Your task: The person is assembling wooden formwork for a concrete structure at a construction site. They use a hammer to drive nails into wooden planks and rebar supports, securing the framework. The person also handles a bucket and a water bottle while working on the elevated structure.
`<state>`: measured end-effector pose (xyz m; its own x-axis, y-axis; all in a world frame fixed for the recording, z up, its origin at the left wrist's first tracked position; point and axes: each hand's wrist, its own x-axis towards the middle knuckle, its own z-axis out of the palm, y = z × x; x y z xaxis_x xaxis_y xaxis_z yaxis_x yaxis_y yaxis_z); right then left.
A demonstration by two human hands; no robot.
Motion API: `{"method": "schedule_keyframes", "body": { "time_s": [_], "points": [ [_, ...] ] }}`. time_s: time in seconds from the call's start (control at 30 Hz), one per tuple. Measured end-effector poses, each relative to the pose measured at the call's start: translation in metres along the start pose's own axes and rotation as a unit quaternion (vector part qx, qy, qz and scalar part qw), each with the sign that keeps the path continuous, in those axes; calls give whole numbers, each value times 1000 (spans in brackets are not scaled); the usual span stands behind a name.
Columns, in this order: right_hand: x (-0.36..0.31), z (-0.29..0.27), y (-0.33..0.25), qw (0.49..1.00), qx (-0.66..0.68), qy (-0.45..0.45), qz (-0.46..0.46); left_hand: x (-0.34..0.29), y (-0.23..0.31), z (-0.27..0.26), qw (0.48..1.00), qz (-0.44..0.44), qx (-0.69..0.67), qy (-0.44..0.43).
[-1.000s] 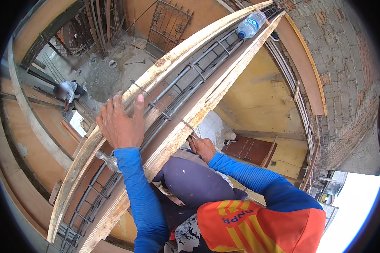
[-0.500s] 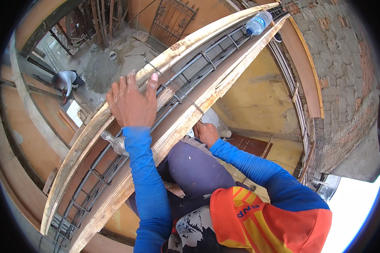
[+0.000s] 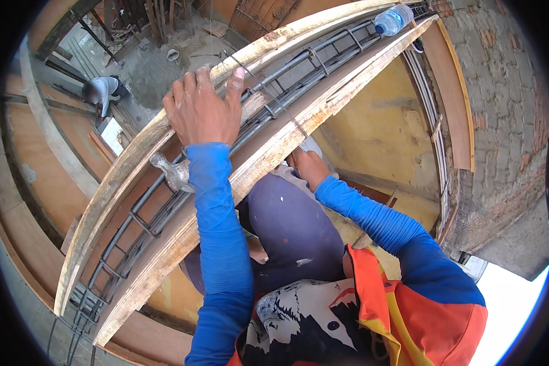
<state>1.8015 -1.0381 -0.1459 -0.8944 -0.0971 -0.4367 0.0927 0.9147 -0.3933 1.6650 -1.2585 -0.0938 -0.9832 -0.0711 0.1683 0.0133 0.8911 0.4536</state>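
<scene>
My left hand [image 3: 204, 110] grips the top edge of the far wooden board [image 3: 122, 174], its fingers curled over it and thumb extended. Below that forearm a hammer [image 3: 174, 173] lies on the steel rebar cage [image 3: 323, 61], which runs between two long boards. A thin tie wire [image 3: 291, 116] crosses from the far board over the cage and the near wooden board [image 3: 256, 155]. My right hand [image 3: 309, 168] is closed around the wire's lower end on the near board's outer side. Its fingertips are partly hidden there.
A plastic water bottle [image 3: 394, 20] lies across the far end of the boards. Down at the left, a person [image 3: 104, 93] bends over near a bucket [image 3: 172, 55]. A rough brick wall [image 3: 500, 91] rises at the right. The ground lies well below the boards.
The view has shifted slightly, so boards and bottle sit a little farther right. My left hand keeps its hold on the board; my right hand stays low at the wire.
</scene>
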Motion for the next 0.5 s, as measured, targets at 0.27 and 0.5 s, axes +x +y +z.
{"method": "schedule_keyframes", "body": {
  "time_s": [0.27,0.5],
  "points": [
    [-4,-29,-11,906,409,-96,54,2,-2,6,1000,14,1,16],
    [-3,-96,-9,809,510,-220,191,2,-6,-1,1000,22,17,-3]
  ]
}}
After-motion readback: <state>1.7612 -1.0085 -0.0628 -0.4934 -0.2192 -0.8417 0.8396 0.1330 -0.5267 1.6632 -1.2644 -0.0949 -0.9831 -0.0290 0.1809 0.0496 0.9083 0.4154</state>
